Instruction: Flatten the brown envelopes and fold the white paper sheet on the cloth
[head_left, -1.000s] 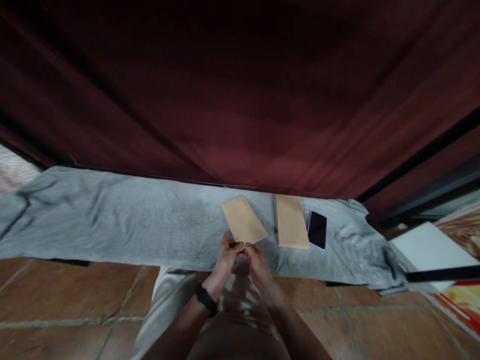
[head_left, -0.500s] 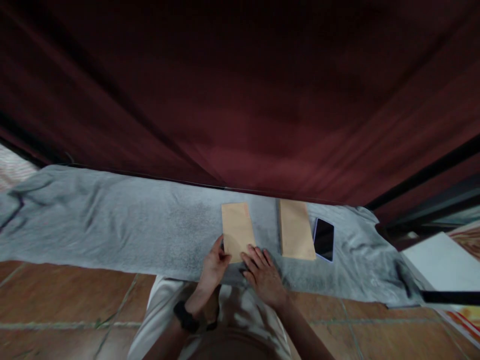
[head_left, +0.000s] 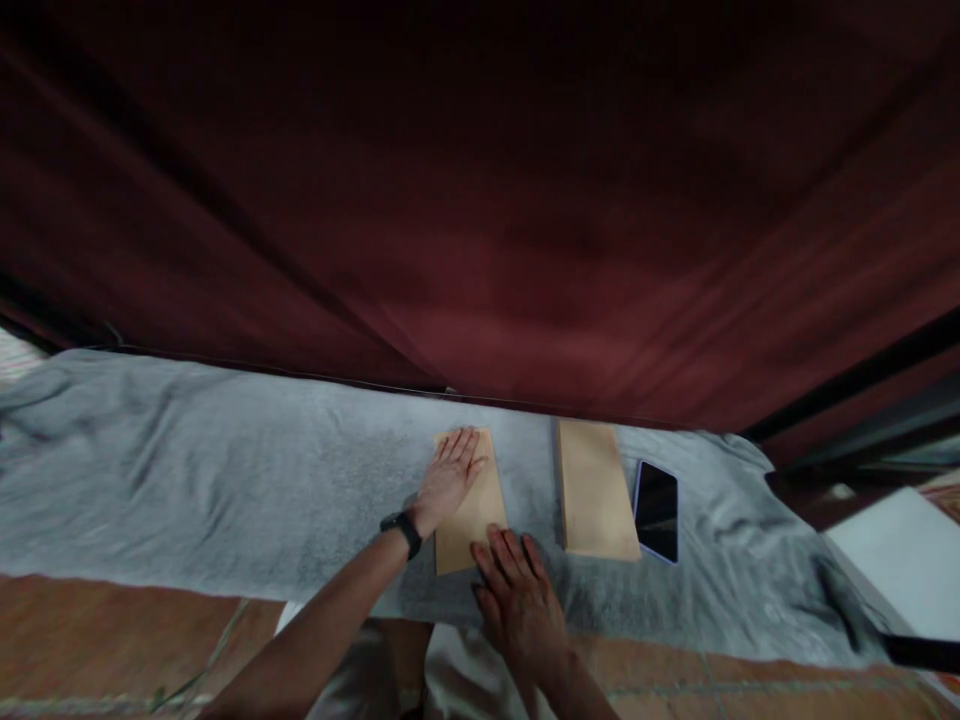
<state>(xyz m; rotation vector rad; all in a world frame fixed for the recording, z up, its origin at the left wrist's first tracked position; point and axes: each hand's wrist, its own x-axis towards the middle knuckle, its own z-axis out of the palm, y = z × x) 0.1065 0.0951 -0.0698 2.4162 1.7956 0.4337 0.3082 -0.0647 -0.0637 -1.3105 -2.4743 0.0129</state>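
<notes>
A brown paper envelope (head_left: 469, 530) lies flat on the grey cloth in front of me. My left hand (head_left: 451, 475) rests palm down across its upper part, fingers stretched toward the far edge and covering some of the paper. At the near right corner, the fingertips of my right hand (head_left: 519, 590) touch the envelope, its fingers spread. To the right lies a thick stack of similar brown envelopes (head_left: 598, 490), apart from both hands.
A phone (head_left: 657, 512) with a dark screen lies just right of the stack. Grey cloth (head_left: 262, 480) covers the long, narrow surface. Dark red fabric (head_left: 480, 250) rises behind it. A white board-like object (head_left: 900, 560) stands at the far right, and tiled floor (head_left: 112, 640) shows below.
My left hand has moved from the envelope's near left edge, where it pinched it, up onto its face and flattened out. The right hand stays by the near right corner. The view has shifted slightly.
</notes>
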